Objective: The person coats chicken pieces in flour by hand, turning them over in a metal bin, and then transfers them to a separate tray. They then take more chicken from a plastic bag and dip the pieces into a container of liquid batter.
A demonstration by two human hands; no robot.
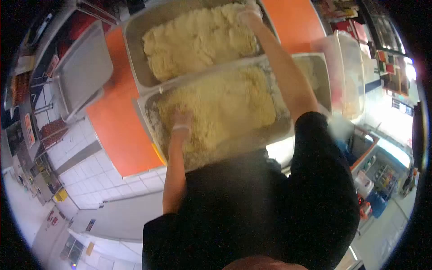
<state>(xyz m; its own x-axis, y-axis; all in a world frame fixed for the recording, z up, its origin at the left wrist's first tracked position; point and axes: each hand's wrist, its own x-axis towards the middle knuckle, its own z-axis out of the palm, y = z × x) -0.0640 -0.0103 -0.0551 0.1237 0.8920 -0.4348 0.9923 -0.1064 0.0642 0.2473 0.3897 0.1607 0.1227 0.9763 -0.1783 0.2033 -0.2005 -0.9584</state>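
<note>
Two metal tubs lie one beyond the other. The near tub (150,118) holds a pale yellow crumbly mass (225,108) with loose powder around it. My left hand (181,120), in a clear glove, is at the left part of this mass; its fingers are blurred and partly sunk in it. A thicker, lumpy, dough-like slab (198,38) lies in the far tub (135,49). My right hand (250,15), also gloved, touches the far right end of that slab. Its fingertips are not clear. My right forearm crosses over the near tub's right end.
The tubs rest on an orange counter (119,139). To the right are another metal pan (325,85) with pale contents and a translucent plastic bin (351,74). A large metal tray (85,67) leans at the left. White tile (94,175) shows below the counter.
</note>
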